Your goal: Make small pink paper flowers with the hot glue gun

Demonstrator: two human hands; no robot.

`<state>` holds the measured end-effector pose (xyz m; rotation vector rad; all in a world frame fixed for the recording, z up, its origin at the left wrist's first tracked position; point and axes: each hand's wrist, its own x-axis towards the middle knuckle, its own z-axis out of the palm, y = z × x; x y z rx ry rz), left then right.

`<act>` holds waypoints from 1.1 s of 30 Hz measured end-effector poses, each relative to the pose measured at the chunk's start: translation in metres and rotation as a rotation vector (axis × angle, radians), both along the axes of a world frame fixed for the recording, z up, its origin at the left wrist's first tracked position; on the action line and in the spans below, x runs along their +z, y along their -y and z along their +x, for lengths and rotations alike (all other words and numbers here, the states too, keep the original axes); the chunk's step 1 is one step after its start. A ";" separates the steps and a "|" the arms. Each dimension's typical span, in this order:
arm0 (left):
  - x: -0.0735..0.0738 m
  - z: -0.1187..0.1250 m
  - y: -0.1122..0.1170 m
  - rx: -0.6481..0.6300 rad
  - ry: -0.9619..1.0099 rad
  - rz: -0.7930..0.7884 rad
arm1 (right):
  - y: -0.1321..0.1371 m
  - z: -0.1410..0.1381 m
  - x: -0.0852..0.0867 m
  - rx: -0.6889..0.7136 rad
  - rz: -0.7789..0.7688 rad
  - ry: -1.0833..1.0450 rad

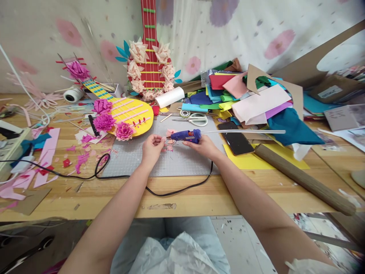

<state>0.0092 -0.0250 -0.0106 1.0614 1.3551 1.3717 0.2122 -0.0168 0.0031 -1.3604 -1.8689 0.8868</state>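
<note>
My right hand (pixel 203 146) is wrapped round a blue hot glue gun (pixel 184 136), whose tip points left. A long clear glue stick (pixel 251 131) juts out of its back end. My left hand (pixel 153 147) is closed in a pinch just left of the nozzle; what its fingertips hold is too small to make out. Beneath both hands lies a grey cutting mat (pixel 176 167) with small pink paper scraps (pixel 170 147) on it. From the gun a black cord (pixel 171 194) runs across the table to the left.
A yellow paper guitar (pixel 142 114) with pink flowers lies at left; a red one (pixel 149 68) leans behind. Scissors (pixel 198 119), a phone (pixel 235 139), a cardboard tube (pixel 302 179) and piled coloured paper (pixel 259 104) are to the right. Pink strips (pixel 48 156) litter the left.
</note>
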 end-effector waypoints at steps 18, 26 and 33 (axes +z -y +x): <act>-0.004 0.000 0.001 -0.035 -0.075 0.039 | -0.003 0.001 -0.003 0.010 0.006 -0.005; -0.002 0.000 0.000 -0.011 -0.011 0.008 | -0.002 0.003 -0.002 0.021 0.015 0.040; 0.000 -0.001 0.000 -0.023 0.093 -0.001 | 0.000 0.005 0.003 0.009 -0.008 0.078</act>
